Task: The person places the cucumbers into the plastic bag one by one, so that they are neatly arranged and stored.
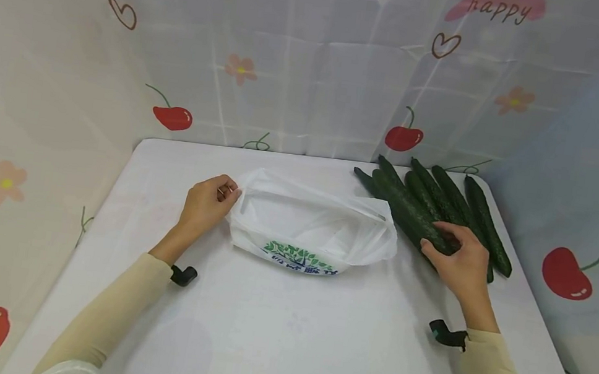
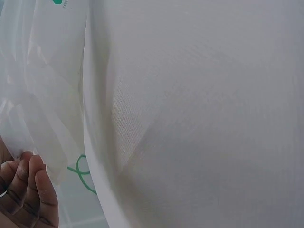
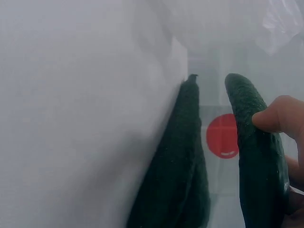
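My left hand [image 1: 208, 201] pinches the left edge of a white plastic bag [image 1: 302, 212] printed with a green leafy design and blue lettering. The bag lies with its mouth spread apart. In the left wrist view, the curled fingers [image 2: 45, 192] meet the thin film at the lower left. My right hand [image 1: 462, 257] grips a dark green cucumber [image 1: 411, 213] near its closer end, thumb on one side and fingers on the other. In the right wrist view, this cucumber [image 3: 256, 142] is raised apart from the other cucumbers [image 3: 166, 175].
Several more cucumbers [image 1: 488, 226] lie side by side at the table's back right, under and beyond my right hand. A white table [image 1: 270, 333] carries everything. Printed curtains [image 1: 326, 59] hang close behind it and along both sides.
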Tool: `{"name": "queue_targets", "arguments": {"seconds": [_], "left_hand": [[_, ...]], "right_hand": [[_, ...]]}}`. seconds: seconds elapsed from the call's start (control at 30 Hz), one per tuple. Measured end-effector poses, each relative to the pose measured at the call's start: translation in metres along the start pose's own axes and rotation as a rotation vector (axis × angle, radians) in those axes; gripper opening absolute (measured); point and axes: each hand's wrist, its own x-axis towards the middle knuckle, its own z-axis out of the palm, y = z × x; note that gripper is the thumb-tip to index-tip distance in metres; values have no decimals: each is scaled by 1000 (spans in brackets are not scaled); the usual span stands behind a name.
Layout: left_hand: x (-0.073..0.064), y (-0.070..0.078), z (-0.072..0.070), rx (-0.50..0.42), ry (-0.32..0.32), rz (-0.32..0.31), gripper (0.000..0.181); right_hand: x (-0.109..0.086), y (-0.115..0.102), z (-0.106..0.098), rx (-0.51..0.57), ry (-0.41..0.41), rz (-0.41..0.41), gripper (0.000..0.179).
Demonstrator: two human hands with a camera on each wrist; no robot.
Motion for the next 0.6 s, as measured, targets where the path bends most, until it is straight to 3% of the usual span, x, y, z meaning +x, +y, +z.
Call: {"name": "queue_targets", "arguments": {"seconds": [0.23, 0.6], "left_hand": [[0, -2, 0, -3, 2, 5, 12], [-1, -1, -2, -3, -4, -2, 12]], "right_hand": [[2, -11, -9, 27, 35, -29, 44], [10, -41, -18, 67, 22, -192, 44]]}}
